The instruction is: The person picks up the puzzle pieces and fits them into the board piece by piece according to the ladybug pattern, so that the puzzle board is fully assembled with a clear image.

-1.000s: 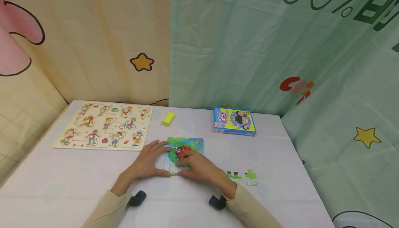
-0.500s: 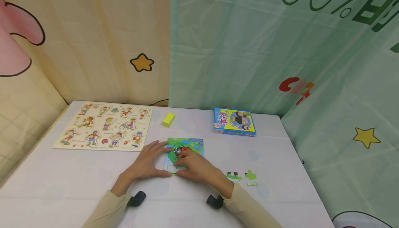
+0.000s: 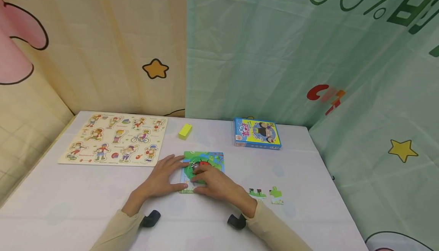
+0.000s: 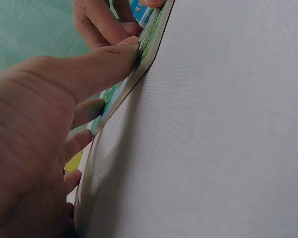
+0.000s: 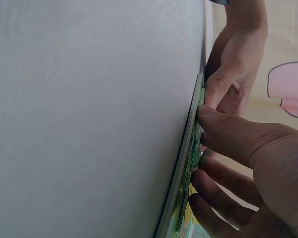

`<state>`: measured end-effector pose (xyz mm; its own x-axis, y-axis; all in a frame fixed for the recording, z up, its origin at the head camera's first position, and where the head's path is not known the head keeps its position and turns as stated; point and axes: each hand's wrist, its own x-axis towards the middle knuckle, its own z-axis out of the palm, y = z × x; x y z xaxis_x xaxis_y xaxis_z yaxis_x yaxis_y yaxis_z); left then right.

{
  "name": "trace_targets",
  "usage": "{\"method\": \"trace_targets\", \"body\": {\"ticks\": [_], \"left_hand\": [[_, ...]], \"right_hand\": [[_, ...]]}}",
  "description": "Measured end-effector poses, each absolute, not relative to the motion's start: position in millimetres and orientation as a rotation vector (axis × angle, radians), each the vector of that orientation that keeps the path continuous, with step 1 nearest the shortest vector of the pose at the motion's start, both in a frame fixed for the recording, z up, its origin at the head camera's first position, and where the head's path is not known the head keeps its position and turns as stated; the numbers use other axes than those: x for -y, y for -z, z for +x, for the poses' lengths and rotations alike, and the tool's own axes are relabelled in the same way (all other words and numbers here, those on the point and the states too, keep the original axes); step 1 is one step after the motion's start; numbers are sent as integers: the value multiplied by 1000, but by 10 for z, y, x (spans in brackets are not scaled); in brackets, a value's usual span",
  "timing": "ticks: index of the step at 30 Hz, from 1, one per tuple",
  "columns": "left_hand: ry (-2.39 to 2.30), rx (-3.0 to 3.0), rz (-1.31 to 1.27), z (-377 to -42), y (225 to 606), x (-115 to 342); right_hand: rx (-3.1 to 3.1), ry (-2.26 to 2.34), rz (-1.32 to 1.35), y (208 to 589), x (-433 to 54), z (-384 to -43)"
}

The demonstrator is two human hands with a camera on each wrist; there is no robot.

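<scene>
A small square jigsaw puzzle (image 3: pixel 217 159) with a red ladybird on a green leaf lies flat on the white table in the head view. My left hand (image 3: pixel 160 178) spreads along its left side, with the thumb (image 4: pixel 116 54) on the lower left corner. From the right, my right hand (image 3: pixel 219 182) reaches over the puzzle; its thumb (image 5: pixel 218 115) and fingertips touch the lower part, spaced apart. The hand covers part of the ladybird. Two loose puzzle pieces, a green one with brown bits (image 3: pixel 257 194) and a green-and-white one (image 3: pixel 276 194), lie right of the right wrist.
A board with cartoon sports figures (image 3: pixel 114 138) lies at the back left. Near the back edge sit a yellow block (image 3: pixel 185 131) and a blue-and-yellow box (image 3: pixel 257 133). Printed curtains (image 3: pixel 247 53) stand behind and beside the table.
My right hand has shifted slightly left over the puzzle's lower part. The left thumb has drawn up a little from the bottom edge, while the loose pieces stay put.
</scene>
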<state>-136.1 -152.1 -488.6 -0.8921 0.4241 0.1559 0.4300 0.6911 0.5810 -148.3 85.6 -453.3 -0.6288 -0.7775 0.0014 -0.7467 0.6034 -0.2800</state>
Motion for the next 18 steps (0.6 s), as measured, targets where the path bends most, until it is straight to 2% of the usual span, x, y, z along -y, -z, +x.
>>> {"method": "trace_targets", "body": {"ticks": [18], "left_hand": [[983, 2873, -725, -1364, 4891, 1510]], "right_hand": [[-2653, 448, -1255, 4526, -835, -1531]]}}
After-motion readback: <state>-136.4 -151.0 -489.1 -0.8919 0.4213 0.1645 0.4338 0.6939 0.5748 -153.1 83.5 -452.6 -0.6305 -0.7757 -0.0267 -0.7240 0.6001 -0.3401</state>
